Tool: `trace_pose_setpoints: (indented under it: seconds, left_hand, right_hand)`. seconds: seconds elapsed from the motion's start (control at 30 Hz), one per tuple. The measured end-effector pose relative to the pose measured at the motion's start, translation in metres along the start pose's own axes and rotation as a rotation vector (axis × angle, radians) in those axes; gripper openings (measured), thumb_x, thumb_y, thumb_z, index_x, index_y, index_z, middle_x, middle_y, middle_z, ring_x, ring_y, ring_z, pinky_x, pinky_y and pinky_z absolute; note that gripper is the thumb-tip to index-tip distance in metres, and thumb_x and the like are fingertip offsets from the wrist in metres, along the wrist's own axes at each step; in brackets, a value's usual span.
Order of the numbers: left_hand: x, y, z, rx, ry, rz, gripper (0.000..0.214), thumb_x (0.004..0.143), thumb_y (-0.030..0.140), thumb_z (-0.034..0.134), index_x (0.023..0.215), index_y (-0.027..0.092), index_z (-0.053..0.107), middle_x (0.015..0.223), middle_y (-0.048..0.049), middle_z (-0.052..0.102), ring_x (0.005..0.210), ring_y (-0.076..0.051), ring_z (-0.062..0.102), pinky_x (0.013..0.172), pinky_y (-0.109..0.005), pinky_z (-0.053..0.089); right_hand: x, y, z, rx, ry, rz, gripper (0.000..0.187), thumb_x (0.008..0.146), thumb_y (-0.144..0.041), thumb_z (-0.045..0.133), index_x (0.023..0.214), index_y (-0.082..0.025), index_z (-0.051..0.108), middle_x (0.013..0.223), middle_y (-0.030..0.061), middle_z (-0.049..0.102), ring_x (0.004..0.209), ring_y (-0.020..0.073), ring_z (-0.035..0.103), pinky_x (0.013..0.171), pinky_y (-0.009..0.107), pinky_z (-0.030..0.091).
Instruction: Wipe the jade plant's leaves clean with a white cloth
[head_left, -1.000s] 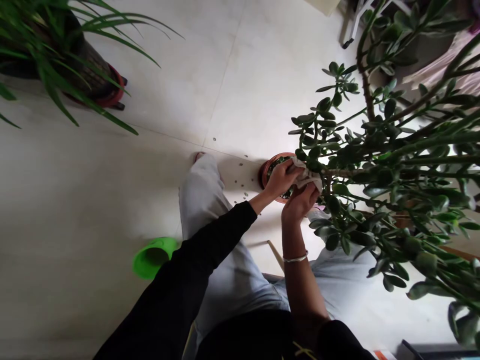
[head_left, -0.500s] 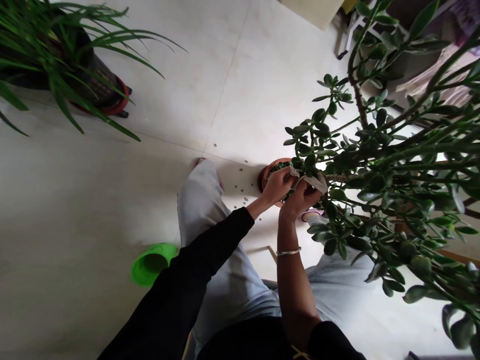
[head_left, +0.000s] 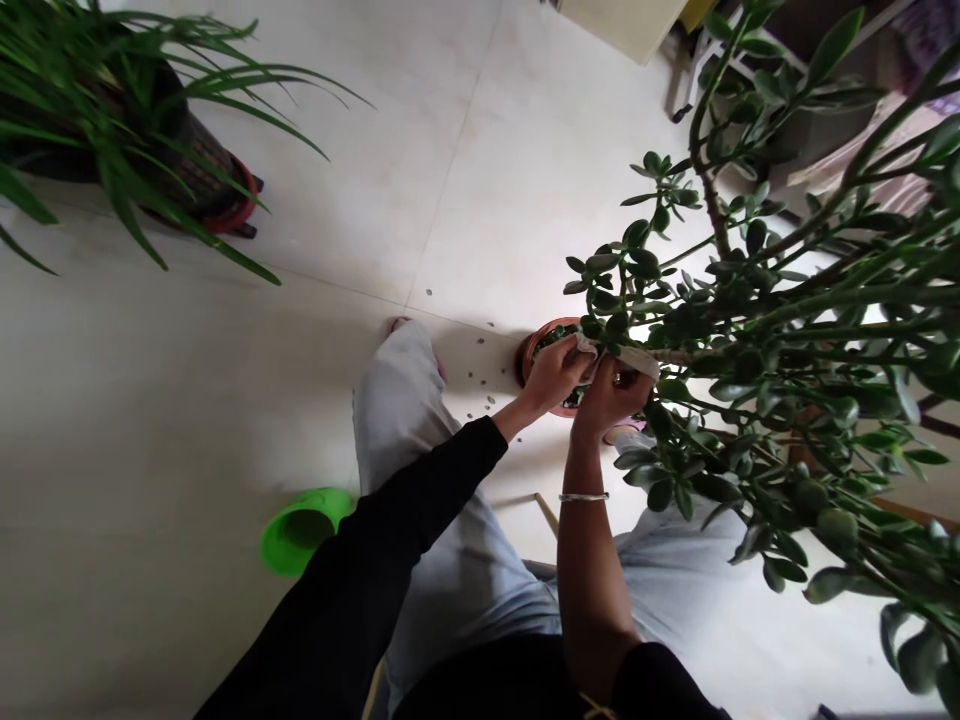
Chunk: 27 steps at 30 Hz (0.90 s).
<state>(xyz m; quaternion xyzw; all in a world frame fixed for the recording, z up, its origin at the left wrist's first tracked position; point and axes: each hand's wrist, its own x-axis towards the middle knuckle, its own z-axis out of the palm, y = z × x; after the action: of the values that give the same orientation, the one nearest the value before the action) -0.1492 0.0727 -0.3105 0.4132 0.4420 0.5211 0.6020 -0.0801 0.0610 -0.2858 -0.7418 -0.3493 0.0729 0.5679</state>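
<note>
Green bucket (head_left: pixel 276 548) on floor (head_left: pixel 172 420), 8 o'clock. At 3 o'clock, over reddish pot (head_left: pixel 528 352), left hand (head_left: pixel 556 377), fingers closed, pinches pale cloth (head_left: pixel 640 362); right hand (head_left: pixel 609 402), fingers curled tight, grips it too, beside leafy plant (head_left: pixel 769 357).

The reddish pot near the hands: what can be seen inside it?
Inside the reddish pot, small green leaves show along the edge. The left hand, right hand, pale cloth and overhanging plant cover much of it; what lies beneath them cannot be seen.

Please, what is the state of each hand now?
Left hand: closed, holding the pale cloth.
Right hand: closed, also holding the pale cloth.
</note>
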Motion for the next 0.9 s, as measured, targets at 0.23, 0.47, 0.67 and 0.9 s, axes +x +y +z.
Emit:
trace_pose_setpoints:
  seconds: [0.23, 0.47, 0.67, 0.9]
  left_hand:
    - [-0.003, 0.002, 0.003, 0.016, 0.046, 0.016, 0.022, 0.094, 0.034, 0.07, 0.108, 0.019, 0.076, 0.106, -0.0076, 0.08, 0.099, -0.02, 0.072, 0.092, -0.03, 0.056]
    - [-0.014, 0.0, -0.005, -0.02, 0.065, 0.02, 0.019, 0.092, 0.037, 0.067, 0.096, 0.02, 0.074, 0.098, -0.0069, 0.077, 0.097, -0.022, 0.068, 0.092, -0.033, 0.055]
    - [-0.019, -0.004, -0.01, -0.032, 0.126, -0.059, 0.021, 0.092, 0.041, 0.071, 0.099, 0.021, 0.073, 0.094, -0.004, 0.075, 0.091, -0.019, 0.066, 0.091, -0.032, 0.055]
    - [-0.022, -0.005, -0.009, -0.025, 0.137, -0.026, 0.027, 0.091, 0.048, 0.07, 0.092, 0.02, 0.071, 0.084, -0.0016, 0.07, 0.082, -0.017, 0.059, 0.084, -0.031, 0.053]
  right_hand:
    - [-0.006, -0.004, -0.009, -0.009, -0.05, -0.037, 0.029, 0.094, -0.047, 0.059, 0.105, -0.02, 0.064, 0.115, 0.0158, 0.074, 0.111, 0.027, 0.072, 0.105, 0.051, 0.06]
    - [-0.031, 0.0, -0.019, 0.042, -0.12, 0.033, 0.055, 0.098, -0.056, 0.05, 0.136, -0.016, 0.051, 0.14, 0.0233, 0.065, 0.128, 0.0269, 0.067, 0.109, 0.049, 0.057]
    - [-0.059, 0.013, -0.039, 0.056, -0.201, 0.145, 0.064, 0.096, -0.061, 0.051, 0.141, -0.015, 0.049, 0.143, 0.0259, 0.062, 0.137, 0.0292, 0.061, 0.113, 0.05, 0.054]
    - [-0.056, 0.039, -0.042, 0.051, -0.29, 0.211, 0.07, 0.098, -0.062, 0.045, 0.151, -0.016, 0.047, 0.151, 0.0217, 0.059, 0.141, 0.0265, 0.057, 0.123, 0.053, 0.044]
